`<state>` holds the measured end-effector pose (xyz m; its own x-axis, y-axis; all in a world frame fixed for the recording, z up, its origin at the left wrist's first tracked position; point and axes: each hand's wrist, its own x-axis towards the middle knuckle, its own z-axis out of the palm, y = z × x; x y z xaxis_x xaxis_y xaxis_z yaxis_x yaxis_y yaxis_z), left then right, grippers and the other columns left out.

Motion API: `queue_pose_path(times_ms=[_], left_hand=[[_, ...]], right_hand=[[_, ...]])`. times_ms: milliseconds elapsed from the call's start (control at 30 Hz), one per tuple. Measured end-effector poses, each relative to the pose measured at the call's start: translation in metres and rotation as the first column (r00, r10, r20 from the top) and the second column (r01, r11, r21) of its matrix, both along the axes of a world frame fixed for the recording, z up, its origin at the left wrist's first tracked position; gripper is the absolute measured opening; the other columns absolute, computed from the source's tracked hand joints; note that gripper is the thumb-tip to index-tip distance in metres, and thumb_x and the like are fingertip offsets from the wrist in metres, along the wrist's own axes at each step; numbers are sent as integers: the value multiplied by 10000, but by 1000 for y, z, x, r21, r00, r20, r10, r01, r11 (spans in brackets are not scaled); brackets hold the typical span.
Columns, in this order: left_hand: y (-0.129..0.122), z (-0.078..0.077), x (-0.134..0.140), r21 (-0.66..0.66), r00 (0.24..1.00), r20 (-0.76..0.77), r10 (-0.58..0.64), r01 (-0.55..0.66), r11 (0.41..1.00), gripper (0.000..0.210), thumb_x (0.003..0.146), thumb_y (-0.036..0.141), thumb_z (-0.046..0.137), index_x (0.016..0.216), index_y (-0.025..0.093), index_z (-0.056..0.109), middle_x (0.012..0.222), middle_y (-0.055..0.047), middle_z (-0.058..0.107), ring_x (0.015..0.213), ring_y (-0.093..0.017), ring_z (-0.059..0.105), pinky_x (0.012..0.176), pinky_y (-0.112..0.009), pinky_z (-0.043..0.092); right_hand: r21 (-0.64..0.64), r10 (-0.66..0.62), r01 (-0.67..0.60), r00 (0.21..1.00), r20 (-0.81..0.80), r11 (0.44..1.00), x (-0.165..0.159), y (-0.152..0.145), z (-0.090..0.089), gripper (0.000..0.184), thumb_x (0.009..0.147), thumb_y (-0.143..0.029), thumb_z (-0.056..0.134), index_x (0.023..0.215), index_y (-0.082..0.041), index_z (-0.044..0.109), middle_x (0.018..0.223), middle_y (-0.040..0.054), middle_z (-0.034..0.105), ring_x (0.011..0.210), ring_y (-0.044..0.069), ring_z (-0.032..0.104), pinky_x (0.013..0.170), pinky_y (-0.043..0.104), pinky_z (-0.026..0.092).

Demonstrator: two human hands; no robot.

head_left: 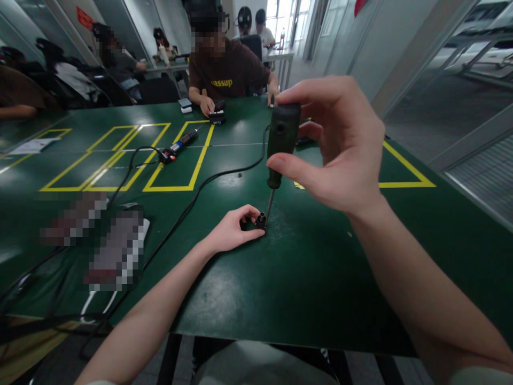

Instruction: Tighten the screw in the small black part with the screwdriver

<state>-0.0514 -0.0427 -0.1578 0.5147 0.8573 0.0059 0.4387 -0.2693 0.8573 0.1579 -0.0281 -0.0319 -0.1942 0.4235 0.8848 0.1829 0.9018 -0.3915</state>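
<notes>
My right hand is closed around the dark handle of a screwdriver, which it holds nearly upright with the shaft pointing down. Thumb and fingers of my left hand pinch a small black part with a round metallic top, low over the green table. The screwdriver's tip reaches down to the right side of this part; whether it sits in a screw I cannot tell. My right hand is well above my left.
An electric screwdriver with a cable lies at the back left. A black cable curves across the table. Two blurred-out devices lie at the left. Across the table a person handles a dark object. Yellow tape marks rectangles.
</notes>
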Motion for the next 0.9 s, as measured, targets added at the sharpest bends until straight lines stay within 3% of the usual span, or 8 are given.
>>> queue_pose_path(times_ms=[100, 233, 433, 633, 800, 900], left_hand=[[0, -3, -1, 9, 1000, 3, 10, -10, 1000, 326, 815, 365, 786, 1078, 193, 701, 1019, -30, 749, 906, -177, 627, 912, -352, 501], [0, -8, 0, 6, 1000, 23, 14, -14, 1000, 300, 844, 371, 761, 1090, 201, 733, 1047, -33, 772, 927, -183, 636, 916, -348, 497], [1, -7, 1, 4, 999, 36, 19, -19, 1000, 306, 845, 382, 772, 1093, 204, 750, 1060, -31, 783, 939, -188, 652, 910, -341, 497], [0, -6, 1, 4, 999, 40, 26, -26, 1000, 296, 842, 366, 776, 1091, 208, 745, 1062, -24, 778, 938, -185, 654, 907, -338, 498], [-1, -4, 2, 12, 1000, 19, 25, -25, 1000, 275, 849, 344, 768, 1085, 204, 741, 1050, -28, 772, 928, -183, 652, 883, -331, 507], [-1, -5, 1, 16, 1000, 17, 24, -24, 1000, 278, 847, 344, 769, 1084, 201, 737, 1050, -27, 772, 917, -179, 648, 871, -328, 504]], right_hand=[[-3, -80, 80, 997, 20, 997, 0, -1, 1, 365, 866, -485, 796, 1161, -315, 666, 1179, 38, 686, 1011, 245, 692, 775, 357, 636], [29, 3, -3, 1000, 5, 1000, 0, -2, 0, 331, 934, -466, 707, 1228, -321, 665, 1184, 41, 706, 975, 238, 698, 802, 380, 625], [52, -81, 79, 996, 33, 996, -1, -2, 2, 347, 867, -440, 807, 1179, -324, 711, 1177, 41, 708, 1006, 256, 697, 756, 356, 634], [9, 42, -42, 998, 36, 999, -1, -7, 2, 343, 972, -430, 639, 1292, -308, 654, 1233, 41, 720, 983, 225, 723, 794, 361, 631], [-9, -62, 64, 992, 107, 998, -2, -8, 3, 470, 851, -394, 819, 1291, -319, 669, 1378, 46, 685, 1125, 275, 691, 773, 337, 647], [-70, -48, 57, 990, 132, 996, 0, -9, 4, 549, 863, -342, 807, 1380, -350, 624, 1455, 38, 645, 1129, 268, 691, 795, 335, 655]])
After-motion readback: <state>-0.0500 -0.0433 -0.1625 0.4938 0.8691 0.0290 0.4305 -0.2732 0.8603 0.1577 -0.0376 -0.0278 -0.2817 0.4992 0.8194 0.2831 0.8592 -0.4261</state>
